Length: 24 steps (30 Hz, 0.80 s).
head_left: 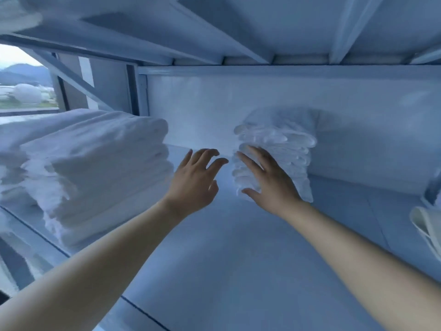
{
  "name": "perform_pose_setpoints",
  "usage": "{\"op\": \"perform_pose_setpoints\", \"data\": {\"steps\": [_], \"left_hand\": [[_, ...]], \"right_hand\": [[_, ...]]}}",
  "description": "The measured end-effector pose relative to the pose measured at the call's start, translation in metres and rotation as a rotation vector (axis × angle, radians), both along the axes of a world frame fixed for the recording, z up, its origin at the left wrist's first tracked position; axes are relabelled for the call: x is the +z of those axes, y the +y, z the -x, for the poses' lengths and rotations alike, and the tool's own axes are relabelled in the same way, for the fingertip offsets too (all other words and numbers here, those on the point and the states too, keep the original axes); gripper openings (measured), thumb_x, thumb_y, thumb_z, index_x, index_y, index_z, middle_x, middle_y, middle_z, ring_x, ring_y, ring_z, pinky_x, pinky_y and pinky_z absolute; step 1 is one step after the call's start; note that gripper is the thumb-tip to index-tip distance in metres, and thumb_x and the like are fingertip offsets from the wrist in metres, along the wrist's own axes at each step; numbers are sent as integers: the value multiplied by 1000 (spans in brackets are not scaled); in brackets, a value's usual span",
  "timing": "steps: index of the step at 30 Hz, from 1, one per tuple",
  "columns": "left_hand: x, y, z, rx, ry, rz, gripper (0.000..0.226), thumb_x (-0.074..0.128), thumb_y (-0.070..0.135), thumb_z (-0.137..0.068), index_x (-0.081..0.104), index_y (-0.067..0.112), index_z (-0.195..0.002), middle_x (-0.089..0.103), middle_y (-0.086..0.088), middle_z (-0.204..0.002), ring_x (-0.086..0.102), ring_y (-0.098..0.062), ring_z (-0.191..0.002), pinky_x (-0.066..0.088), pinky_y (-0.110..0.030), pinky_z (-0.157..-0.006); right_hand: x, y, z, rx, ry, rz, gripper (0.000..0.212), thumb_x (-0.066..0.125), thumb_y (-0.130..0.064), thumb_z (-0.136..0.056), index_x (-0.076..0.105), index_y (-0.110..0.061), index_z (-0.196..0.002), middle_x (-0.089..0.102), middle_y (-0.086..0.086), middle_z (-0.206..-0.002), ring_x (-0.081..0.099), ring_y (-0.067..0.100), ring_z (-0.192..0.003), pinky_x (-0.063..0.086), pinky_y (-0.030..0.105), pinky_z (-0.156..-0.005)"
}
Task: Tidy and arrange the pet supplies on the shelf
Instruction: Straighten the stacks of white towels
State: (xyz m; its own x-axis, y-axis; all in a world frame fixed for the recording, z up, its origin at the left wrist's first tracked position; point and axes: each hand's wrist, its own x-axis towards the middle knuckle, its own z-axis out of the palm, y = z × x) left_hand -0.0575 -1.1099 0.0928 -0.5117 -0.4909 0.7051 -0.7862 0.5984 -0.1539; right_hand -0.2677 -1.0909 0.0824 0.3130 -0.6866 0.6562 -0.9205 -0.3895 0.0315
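A tall stack of white folded pads [281, 144] stands toward the back of the white shelf [226, 247], against its back wall. My right hand [269, 180] lies flat against the front left face of that stack, fingers spread. Just left of the stack my left hand [194, 180] hovers with fingers apart, holding nothing and apart from the pads. A bigger pile of folded white towels [95, 168] sits on the shelf's left side.
The underside of the shelf above [238, 27] hangs low overhead with metal braces. A white folded item [427, 228] pokes in at the right edge. A window [23, 87] shows at far left behind the frame.
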Motion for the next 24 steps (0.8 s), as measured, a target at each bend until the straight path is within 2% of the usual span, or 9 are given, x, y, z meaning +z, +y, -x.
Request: {"op": "perform_pose_setpoints", "data": {"steps": [4, 6, 11, 13, 16, 20, 24], "left_hand": [[-7, -9, 50, -109, 5, -27, 46, 61, 20, -79, 55, 18, -125, 51, -6, -131, 47, -26, -122, 38, -37, -100], [-13, -15, 70, -165, 6, -67, 42, 58, 23, -83, 54, 21, -125, 50, -2, -130, 48, -23, -120, 42, -34, -93], [-33, -32, 103, -225, -57, -112, 31, 58, 27, -89, 59, 22, -119, 56, 2, -123, 53, -22, -113, 48, -34, -78], [-35, -37, 107, -263, -123, -92, 33, 71, 20, -79, 65, 17, -112, 62, -4, -114, 60, -25, -103, 53, -35, -67], [-34, -44, 108, -287, -226, -18, 49, 89, 15, -50, 72, 17, -96, 67, -6, -97, 67, -22, -84, 54, -29, -52], [-34, -49, 111, -333, -231, 12, 53, 90, 18, -41, 71, 21, -91, 66, -3, -91, 67, -21, -78, 53, -28, -52], [-36, -54, 107, -347, -241, 70, 67, 82, -1, -33, 70, 20, -95, 66, -5, -96, 66, -22, -81, 52, -27, -51]], "right_hand": [[-3, 18, 52, -150, 17, -50, 82, 68, -29, -83, 18, -26, -147, 9, -2, -157, 11, 20, -144, 26, 34, -111], [-9, 27, 71, -203, 29, -83, 80, 69, -28, -82, 22, -25, -147, 13, 0, -156, 15, 21, -143, 27, 35, -113], [-31, 41, 93, -331, -16, -117, 62, 68, -25, -81, 41, -25, -137, 34, 1, -143, 38, 22, -128, 45, 36, -92], [-37, 40, 96, -371, -13, -135, 53, 63, -28, -84, 43, -27, -134, 36, -1, -138, 42, 21, -123, 47, 35, -84], [-43, 35, 95, -384, -30, -175, 49, 59, -29, -87, 42, -28, -133, 34, -2, -135, 41, 19, -122, 50, 36, -81], [-41, 25, 88, -373, -77, -214, 51, 59, -24, -86, 42, -29, -134, 32, -1, -136, 40, 21, -120, 50, 36, -82], [-39, 15, 83, -366, -103, -225, 48, 62, -18, -82, 49, -24, -128, 36, 2, -133, 45, 24, -117, 50, 36, -83]]}}
